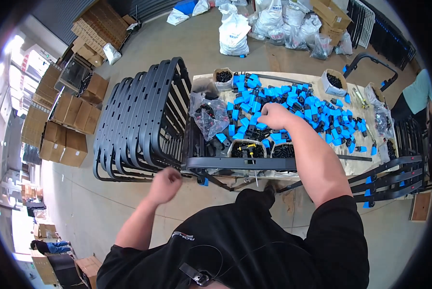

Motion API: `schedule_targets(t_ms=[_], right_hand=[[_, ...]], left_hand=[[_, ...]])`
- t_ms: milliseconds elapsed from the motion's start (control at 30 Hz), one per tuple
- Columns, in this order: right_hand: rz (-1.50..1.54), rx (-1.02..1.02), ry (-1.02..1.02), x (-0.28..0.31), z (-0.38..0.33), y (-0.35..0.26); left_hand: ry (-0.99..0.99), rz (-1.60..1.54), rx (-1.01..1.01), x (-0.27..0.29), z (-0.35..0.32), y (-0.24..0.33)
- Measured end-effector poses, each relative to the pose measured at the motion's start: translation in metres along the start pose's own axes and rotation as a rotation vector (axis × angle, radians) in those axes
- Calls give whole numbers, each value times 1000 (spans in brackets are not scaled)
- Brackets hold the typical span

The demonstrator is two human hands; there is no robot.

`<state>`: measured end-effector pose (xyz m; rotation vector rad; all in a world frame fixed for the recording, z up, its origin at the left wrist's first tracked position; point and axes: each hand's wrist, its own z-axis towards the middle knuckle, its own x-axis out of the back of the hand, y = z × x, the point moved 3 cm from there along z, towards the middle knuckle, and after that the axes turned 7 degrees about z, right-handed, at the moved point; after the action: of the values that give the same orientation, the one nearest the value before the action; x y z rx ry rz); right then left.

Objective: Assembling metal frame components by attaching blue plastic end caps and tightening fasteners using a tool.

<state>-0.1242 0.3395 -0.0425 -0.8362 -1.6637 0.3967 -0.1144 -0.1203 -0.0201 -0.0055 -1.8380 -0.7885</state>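
My right hand (274, 116) reaches over the near part of a wide heap of blue and black plastic caps (317, 113) on the table. Its fingers are curled downward among the caps, and whatever they hold is hidden under the hand. Loosely closed, my left hand (165, 185) hangs by the near left corner of a dark metal frame (245, 164) at the table's front edge; its palm is out of sight. Close to the right hand stand an open box of black parts with a yellow-handled tool (248, 149) on top and another box of small black parts (283, 151).
Several dark metal frames (144, 106) lean upright left of the table. A clear plastic bag (210, 115) and a white tub of black parts (333, 82) sit on the table. More frames (394, 176) jut out at the right, near another person (415, 96). White sacks (234, 31) stand behind.
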Motion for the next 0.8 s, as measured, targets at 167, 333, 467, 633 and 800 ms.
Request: schedule_targets(t_ms=[167, 333, 467, 633, 800], right_hand=[[18, 23, -216, -11, -2, -4], [31, -23, -206, -9, -3, 3], [-6, -26, -241, -7, 5, 7], [8, -10, -284, -9, 8, 9], [74, -94, -284, -5, 1, 13]], left_hand=[[154, -86, -159, 41, 117, 72], [89, 486, -230, -60, 278, 33], [-64, 483, -23, -94, 348, -16], [-44, 564, -42, -138, 386, -27], [-122, 663, 20, -143, 391, -8]])
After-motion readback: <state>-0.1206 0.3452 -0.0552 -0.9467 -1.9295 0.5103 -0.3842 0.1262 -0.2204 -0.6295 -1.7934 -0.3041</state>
